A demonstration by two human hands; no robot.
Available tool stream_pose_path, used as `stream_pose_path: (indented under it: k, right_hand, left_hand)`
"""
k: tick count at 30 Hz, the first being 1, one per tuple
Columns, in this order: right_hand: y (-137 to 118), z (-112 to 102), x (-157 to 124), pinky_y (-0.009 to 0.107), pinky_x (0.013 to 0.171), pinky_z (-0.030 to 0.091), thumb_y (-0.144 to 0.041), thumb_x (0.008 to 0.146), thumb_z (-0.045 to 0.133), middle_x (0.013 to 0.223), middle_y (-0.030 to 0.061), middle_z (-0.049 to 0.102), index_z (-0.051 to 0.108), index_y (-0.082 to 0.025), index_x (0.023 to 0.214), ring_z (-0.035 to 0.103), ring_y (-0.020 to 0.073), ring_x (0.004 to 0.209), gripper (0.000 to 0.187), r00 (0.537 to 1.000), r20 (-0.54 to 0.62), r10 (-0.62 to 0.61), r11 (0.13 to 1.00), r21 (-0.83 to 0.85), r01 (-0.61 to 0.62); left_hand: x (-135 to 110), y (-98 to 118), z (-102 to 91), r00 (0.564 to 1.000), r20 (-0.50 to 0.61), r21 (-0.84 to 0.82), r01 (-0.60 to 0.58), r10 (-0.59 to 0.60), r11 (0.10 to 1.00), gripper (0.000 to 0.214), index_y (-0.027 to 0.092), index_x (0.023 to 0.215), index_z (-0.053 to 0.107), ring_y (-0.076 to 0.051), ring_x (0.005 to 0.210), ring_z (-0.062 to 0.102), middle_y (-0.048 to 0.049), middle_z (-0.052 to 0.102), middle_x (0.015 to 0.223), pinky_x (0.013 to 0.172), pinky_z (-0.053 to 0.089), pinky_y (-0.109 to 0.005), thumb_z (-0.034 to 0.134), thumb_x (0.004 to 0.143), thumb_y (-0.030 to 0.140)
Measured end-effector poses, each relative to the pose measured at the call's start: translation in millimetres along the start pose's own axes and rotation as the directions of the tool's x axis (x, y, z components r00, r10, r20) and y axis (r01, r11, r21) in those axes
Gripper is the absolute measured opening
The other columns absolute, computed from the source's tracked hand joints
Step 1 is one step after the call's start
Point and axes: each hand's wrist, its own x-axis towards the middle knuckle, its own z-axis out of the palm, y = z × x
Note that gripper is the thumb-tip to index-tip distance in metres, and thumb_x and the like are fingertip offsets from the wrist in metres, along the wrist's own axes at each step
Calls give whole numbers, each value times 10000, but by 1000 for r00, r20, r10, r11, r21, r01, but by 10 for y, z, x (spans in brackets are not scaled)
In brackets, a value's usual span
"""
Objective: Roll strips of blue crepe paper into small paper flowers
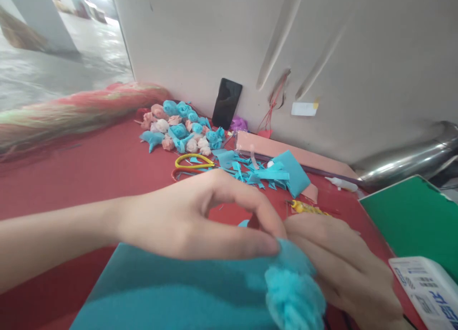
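Observation:
Between my hands is a ruffled blue crepe paper flower (pixel 295 292). The thumb and forefinger of my left hand (pixel 200 220) pinch its upper edge, the other fingers being mostly out of sight. Curled against the flower's right side, my right hand (pixel 347 263) grips it; its fingertips are hidden behind the paper. Below both hands lies a large sheet of blue paper (pixel 171 292). Beyond my left hand sit scissors with a yellow handle loop (pixel 193 161) and a red one, close to blue paper scraps (pixel 263 175).
Finished blue, pink and white paper flowers (pixel 179 127) are heaped on the red table (pixel 89 172). A black phone (pixel 227 103) leans against the pale wall. At right are a green board (pixel 411 220), a white printed package (pixel 425 292), a small white bottle (pixel 341 184) and a metal pipe (pixel 404 160).

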Motion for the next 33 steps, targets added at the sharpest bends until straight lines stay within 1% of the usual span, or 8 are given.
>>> stream_pose_path:
  k: [2,7,12,19,22,25,28,33]
  right_hand:
    - [-3,-2,67,246,593,551,-302,948,510,808,-4,764,665,-286,915,712,167,695,159,997,-16,-78,995,68,79]
    - [-66,110,172,160,473,466,-137,928,514,541,-79,610,607,-237,694,560,65,446,272,971,-54,234,939,270,-211]
    - [-103,128,183,167,434,420,-191,936,534,466,-80,547,629,-231,671,498,63,399,284,952,-69,298,928,254,-272]
    - [-74,174,172,222,530,495,-127,916,527,633,-14,664,702,-253,773,572,109,508,259,959,-205,198,977,121,-176]
    - [-101,170,188,205,490,473,-157,917,545,539,-31,610,688,-243,706,552,98,464,269,941,-183,284,952,173,-254]
    - [-136,154,197,190,394,399,-224,912,573,407,-66,503,647,-219,619,473,74,354,303,881,-39,471,831,355,-428]
    - [-154,156,179,196,358,376,-311,917,572,369,-64,501,643,-199,613,440,70,297,331,787,163,595,592,573,-567]
    - [-189,149,143,203,415,416,-404,894,596,388,-50,532,638,-183,607,395,49,287,365,672,445,591,202,725,-658]
  left_hand:
    - [10,-44,2,998,-40,-138,45,-51,989,67,195,824,708,-122,750,629,22,687,795,716,520,-194,645,844,188]
    - [70,-136,52,984,-106,-410,86,-141,908,117,191,848,711,-67,724,635,54,700,780,677,483,-136,614,885,137]
    - [91,-144,99,965,-176,-498,85,-197,863,116,195,856,684,-80,774,634,68,662,713,770,493,-161,600,900,129]
    - [67,-154,158,946,-254,-567,24,-203,823,109,192,969,602,-95,858,652,20,700,866,780,496,-186,589,886,122]
    - [81,-165,163,940,-301,-543,-32,-159,839,97,185,926,585,-90,821,654,23,703,820,796,496,-199,558,894,98]
    - [92,-184,142,928,-356,-437,-65,-106,897,87,192,942,579,-94,798,643,36,694,790,769,491,-202,575,893,120]
    - [91,-198,115,911,-409,-338,-100,-51,936,81,198,934,569,-67,720,601,71,646,706,698,469,-167,587,890,132]
    - [61,-213,97,895,-443,-143,-133,56,981,69,207,956,571,-81,628,550,58,581,664,593,446,-186,581,894,178]
